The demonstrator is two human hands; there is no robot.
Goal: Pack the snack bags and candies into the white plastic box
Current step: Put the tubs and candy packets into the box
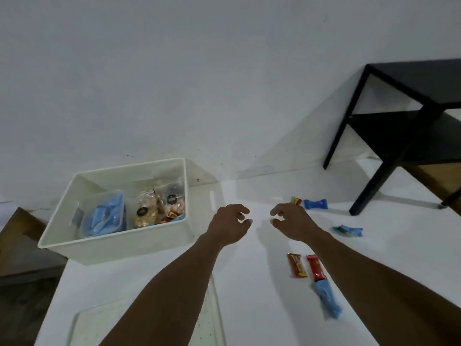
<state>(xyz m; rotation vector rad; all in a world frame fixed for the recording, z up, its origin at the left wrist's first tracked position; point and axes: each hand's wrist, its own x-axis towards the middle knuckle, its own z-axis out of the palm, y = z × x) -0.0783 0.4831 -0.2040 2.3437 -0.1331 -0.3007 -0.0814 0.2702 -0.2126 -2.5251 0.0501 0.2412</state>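
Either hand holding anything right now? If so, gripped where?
Nothing held. Left hand and right hand are both open and empty, over the table beside the box.

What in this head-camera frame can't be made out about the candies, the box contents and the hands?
- Small candy behind the right hand: partly covered by its fingers, so its full shape is hidden.
- Wrapper print on the candy bars: too small and blurred to read.
- White box contents: the near wall hides the lower parts of the snack bags.
- Left hand: nothing visible in its grip.
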